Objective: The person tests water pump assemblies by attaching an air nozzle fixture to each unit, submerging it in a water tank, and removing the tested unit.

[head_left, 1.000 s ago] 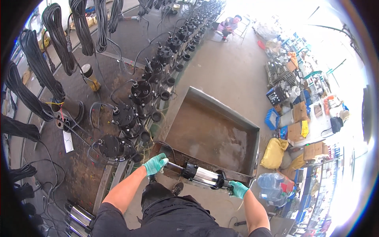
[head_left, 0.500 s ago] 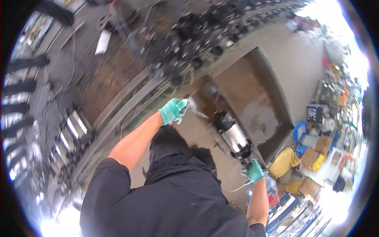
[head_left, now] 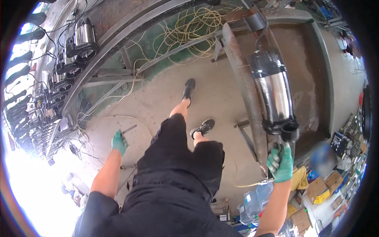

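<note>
My left hand (head_left: 118, 142), in a green glove, is out over the floor at the left. It is closed on a thin grey metal rod (head_left: 130, 128) that points up and to the right. My right hand (head_left: 281, 164), gloved in green too, has its fingers curled around a small dark metal piece at the near end of a pump (head_left: 274, 94). Whether that piece belongs to the pump is hidden by the fingers. The pump is a shiny steel cylinder with black ends and a round black outlet, lying along the side of a metal trough (head_left: 246, 87).
Brownish liquid or rust covers the trough's bottom. Similar pumps (head_left: 81, 45) line a bench at the left. A tangled yellowish hose (head_left: 189, 29) lies under the bench frame. Clear plastic bottles (head_left: 254, 201), cardboard boxes (head_left: 316, 187) and a yellow cloth (head_left: 299, 177) are at the lower right.
My view has swung, showing my legs and the floor. My left hand with the rod has moved away from the trough to the left. My right hand stays at the pump's near end.
</note>
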Demonstrator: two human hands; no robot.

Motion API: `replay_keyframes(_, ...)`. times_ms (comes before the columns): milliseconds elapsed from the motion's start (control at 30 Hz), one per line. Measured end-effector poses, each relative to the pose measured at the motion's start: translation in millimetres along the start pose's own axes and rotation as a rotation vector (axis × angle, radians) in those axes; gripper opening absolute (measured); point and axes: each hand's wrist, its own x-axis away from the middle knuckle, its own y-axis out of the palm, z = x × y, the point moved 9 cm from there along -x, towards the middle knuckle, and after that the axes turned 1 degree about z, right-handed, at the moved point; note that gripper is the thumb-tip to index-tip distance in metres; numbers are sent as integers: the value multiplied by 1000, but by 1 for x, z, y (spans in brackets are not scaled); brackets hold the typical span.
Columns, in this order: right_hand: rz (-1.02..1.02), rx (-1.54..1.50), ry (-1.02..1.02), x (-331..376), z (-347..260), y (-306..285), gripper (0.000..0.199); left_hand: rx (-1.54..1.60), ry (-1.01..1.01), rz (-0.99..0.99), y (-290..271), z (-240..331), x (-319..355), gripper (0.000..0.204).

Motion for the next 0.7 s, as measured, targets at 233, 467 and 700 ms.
replay_keyframes(233, -133, -38, -161, 5, 2, -22, 57, 22, -38, 32, -1, -50, -31, 48)
replay_keyframes(467, 166, -1, -511, 16, -21, -58, 51, 177, 11, -242, 120, -86, -38, 52)
replay_keyframes(700, 331, 45, -637, 24, -28, -58, 44, 258, -48, -543, 203, -135, -5, 60)
